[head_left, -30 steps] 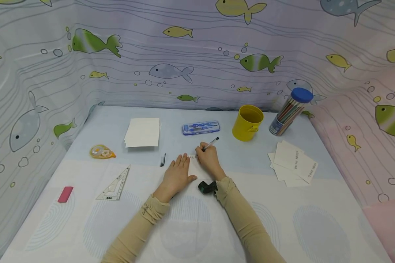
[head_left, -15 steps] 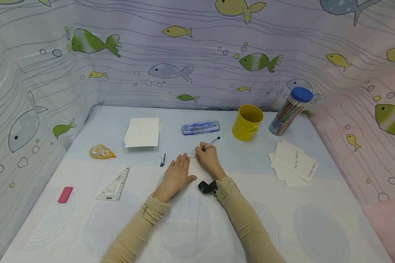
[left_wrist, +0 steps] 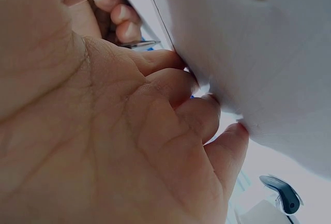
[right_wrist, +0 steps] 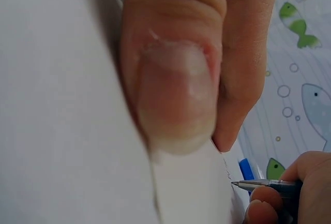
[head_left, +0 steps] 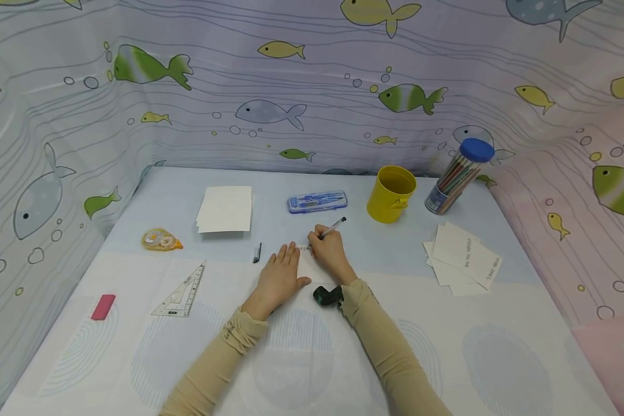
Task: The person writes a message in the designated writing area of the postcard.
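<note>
Overall, the head view shows a table (head_left: 504, 370) under a pale cloth, bluish at the back, white with blue circles in front, and hemmed in by fish-printed curtains (head_left: 208, 138) whose upper fish are cut off. The left hand (head_left: 277, 274) lies flat on the paper (head_left: 316, 271), fingers straight and close together, thumb (head_left: 304, 282) spread. The right hand (head_left: 330, 254) pinches a pen (head_left: 338, 223), its tip at the paper's far part. Both hands cover much of the paper; its writing is too small to read. The sleeves (head_left: 210, 361) run off the bottom edge.

From the left wrist, the palm fills the near side, its fingertips on a pale surface (left_wrist: 258, 63), paper or cloth, I cannot tell. Part of the right hand shows behind; a dark curved object (left_wrist: 282, 193) is hard to make out.

From the right wrist, the left thumb hides part of the paper; pen and right hand are cut off at the right edge.
</note>
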Demonstrator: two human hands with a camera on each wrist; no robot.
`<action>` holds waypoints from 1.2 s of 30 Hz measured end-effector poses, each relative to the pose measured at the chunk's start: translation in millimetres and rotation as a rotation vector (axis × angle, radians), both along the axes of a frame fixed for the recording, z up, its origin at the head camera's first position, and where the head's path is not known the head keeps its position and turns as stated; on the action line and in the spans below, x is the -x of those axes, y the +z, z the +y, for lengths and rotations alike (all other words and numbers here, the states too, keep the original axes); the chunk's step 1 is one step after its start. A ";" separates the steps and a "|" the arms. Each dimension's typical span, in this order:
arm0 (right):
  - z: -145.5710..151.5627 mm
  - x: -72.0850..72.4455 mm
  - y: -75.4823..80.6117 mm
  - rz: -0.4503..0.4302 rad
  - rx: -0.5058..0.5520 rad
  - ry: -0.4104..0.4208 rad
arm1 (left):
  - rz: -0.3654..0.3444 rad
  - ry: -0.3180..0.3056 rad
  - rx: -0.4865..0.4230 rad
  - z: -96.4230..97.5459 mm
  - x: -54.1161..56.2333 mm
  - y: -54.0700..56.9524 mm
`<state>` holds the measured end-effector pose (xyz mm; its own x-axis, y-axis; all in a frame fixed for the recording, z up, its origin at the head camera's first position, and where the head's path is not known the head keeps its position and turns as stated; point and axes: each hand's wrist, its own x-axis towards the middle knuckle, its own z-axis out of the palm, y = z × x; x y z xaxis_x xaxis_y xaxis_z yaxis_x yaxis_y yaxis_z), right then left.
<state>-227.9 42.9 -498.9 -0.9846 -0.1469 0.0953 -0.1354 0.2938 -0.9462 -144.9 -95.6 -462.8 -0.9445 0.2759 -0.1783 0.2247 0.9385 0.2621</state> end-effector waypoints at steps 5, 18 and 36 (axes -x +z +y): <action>0.1 0.1 1.7 -0.004 -0.006 0.009 | 0.000 -0.001 0.008 0.5 0.8 -0.5; 0.8 0.5 0.3 0.011 -0.015 0.002 | 0.009 -0.009 0.002 0.7 0.0 1.9; 0.2 -0.8 2.7 0.021 -0.040 0.001 | 0.002 -0.007 0.002 0.4 -2.7 5.6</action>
